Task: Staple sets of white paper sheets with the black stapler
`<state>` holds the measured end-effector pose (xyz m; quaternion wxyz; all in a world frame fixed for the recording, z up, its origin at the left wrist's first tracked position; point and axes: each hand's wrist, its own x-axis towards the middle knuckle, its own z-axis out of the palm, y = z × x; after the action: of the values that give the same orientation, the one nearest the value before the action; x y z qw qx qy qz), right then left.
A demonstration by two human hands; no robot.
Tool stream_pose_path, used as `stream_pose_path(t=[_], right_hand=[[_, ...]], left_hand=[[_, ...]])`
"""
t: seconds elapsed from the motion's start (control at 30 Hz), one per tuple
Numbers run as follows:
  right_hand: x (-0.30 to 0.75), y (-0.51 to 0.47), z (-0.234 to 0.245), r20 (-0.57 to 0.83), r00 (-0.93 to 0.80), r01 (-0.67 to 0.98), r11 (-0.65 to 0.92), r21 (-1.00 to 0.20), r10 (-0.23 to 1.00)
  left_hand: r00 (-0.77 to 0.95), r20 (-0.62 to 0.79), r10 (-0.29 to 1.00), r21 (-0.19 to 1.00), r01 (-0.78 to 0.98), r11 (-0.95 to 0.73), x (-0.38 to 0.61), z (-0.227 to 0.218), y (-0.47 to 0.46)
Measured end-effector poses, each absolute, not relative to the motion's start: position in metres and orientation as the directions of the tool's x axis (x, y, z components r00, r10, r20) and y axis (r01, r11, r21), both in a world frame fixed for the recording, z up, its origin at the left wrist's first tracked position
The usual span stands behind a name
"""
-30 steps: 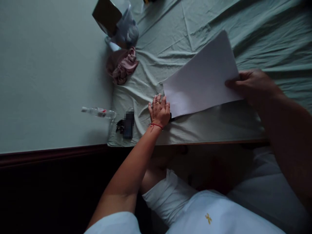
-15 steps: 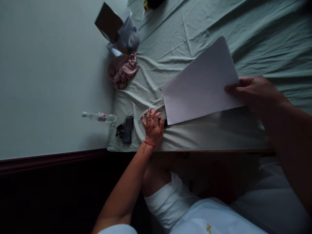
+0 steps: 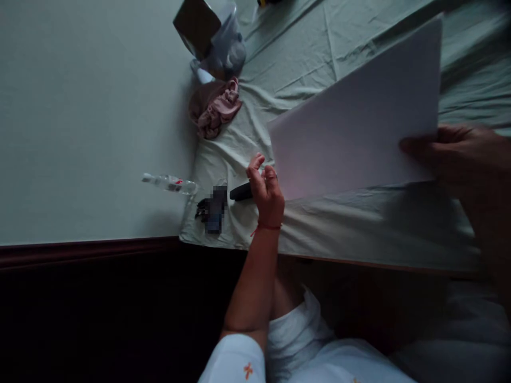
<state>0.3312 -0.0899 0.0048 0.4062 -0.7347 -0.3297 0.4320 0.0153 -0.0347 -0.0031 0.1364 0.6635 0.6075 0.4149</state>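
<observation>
White paper is held up at a tilt over the sheet-covered surface, in my right hand. The right thumb lies on its face and the other fingers are behind it, mostly hidden. My left hand, with a red string at the wrist, is raised at the paper's near-left edge. Its fingers are bent and apart, with nothing visible in them; whether it touches the paper I cannot tell. Beneath that hand a black elongated object lies on the sheet, partly covered.
A blurred dark object lies left of the black one, near a clear plastic bottle. A crumpled pink cloth and a plastic bag with a brown box are by the wall. Pale green sheet reaches the front edge.
My right hand has moved right and the paper has shifted right and up with it. My left hand has lifted and turned, uncovering more of the black object. The view has shifted slightly.
</observation>
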Motion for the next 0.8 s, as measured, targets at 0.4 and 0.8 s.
stream_pose_path(t=[0.4,0.8], right_hand=[[0.324,-0.086,0.016,-0.392,0.536,-0.021,-0.452,-0.892,0.748],[0.324,-0.083,0.013,-0.377,0.532,-0.109,-0.38,-0.919,0.759]], left_hand=[[-0.017,-0.113,0.993,0.993,0.041,0.114,0.013,-0.023,-0.016],[-0.056,-0.167,0.984,0.986,-0.017,0.167,0.024,-0.032,-0.019]])
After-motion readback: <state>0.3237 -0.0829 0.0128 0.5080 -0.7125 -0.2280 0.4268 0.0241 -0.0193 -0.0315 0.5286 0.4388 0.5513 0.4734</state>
